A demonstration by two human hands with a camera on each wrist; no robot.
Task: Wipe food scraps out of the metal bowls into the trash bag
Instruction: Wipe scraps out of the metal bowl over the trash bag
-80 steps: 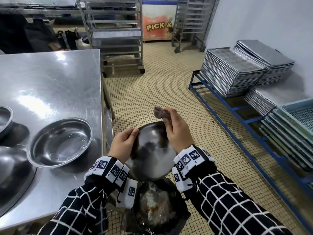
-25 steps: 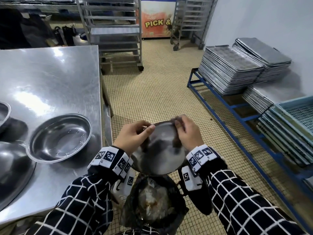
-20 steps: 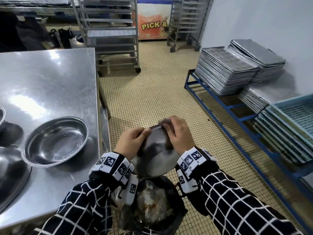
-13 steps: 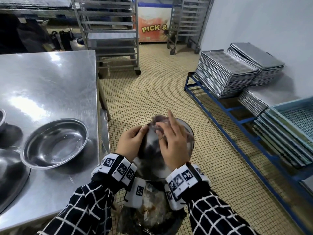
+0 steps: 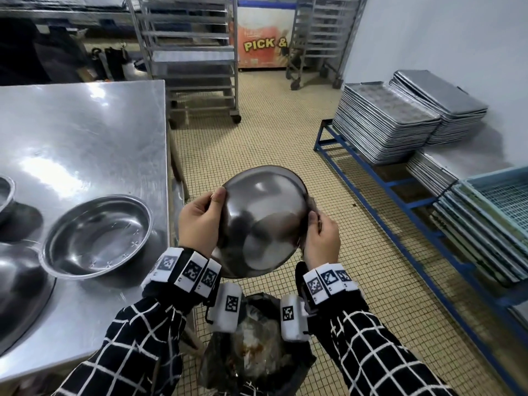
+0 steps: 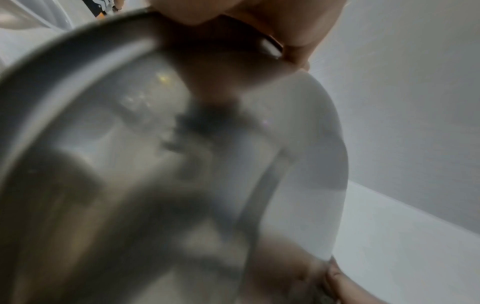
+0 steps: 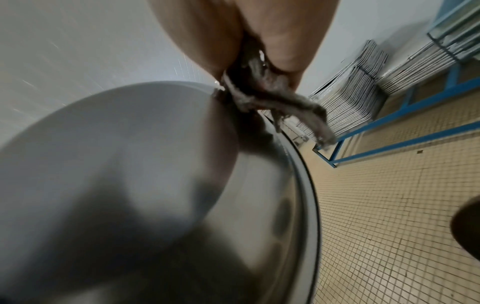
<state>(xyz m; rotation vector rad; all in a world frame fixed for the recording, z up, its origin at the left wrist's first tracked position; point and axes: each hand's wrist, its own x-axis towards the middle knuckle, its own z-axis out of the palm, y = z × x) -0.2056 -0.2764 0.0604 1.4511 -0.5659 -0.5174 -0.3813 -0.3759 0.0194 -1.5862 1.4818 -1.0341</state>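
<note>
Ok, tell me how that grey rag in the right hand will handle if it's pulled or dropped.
Probably floppy: in the right wrist view the rag droops in loose folds below the right hand that pinches it. Likely light, since a pinch holds it against the bowl rim. It looks frayed and damp, so it may cling rather than slide, though that is uncertain.

the steel table (image 5: 85, 132) carries an upright metal bowl (image 5: 97, 235) near its right edge, with a larger bowl's edge (image 5: 20, 281) just left of that bowl and a third bowl's rim (image 5: 5, 195) beyond it, while right of the table the tiled floor (image 5: 271, 144) bears the trash bag (image 5: 257, 358) and a blue rack (image 5: 400, 195).
</note>
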